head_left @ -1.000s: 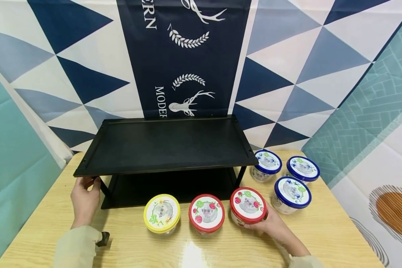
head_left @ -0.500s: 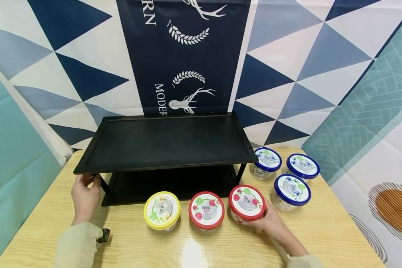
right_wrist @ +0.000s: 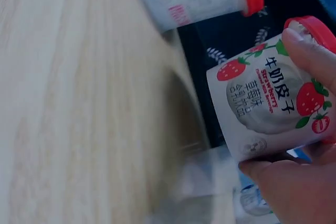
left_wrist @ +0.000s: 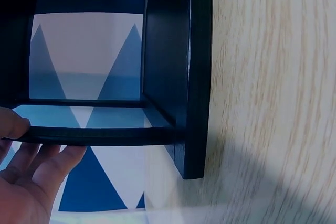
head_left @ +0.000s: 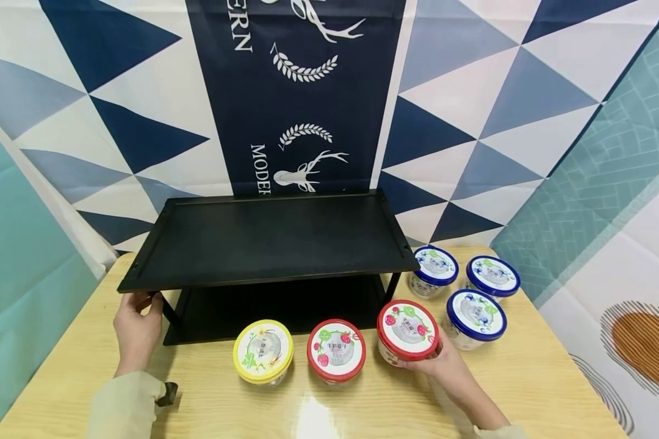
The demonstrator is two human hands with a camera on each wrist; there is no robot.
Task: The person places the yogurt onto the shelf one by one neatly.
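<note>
My left hand grips the front left leg of a black two-tier shelf, thumb on one side and fingers on the other in the left wrist view. My right hand holds a strawberry milk cup with a red lid by its side; its lid faces up in the head view. A gap shows between this cup and the table in the right wrist view. To its left stand a second red-lidded cup and a yellow-lidded cup, before the shelf.
Three blue-lidded cups, a back one, a right one and a front one, stand right of the shelf on the wooden table. A patterned cloth hangs behind. A dark band is at my left wrist.
The red-lidded cup in my right hand has risen slightly and shifted a little right against the other cups. My left hand stays on the shelf leg. The head view has shifted slightly.
</note>
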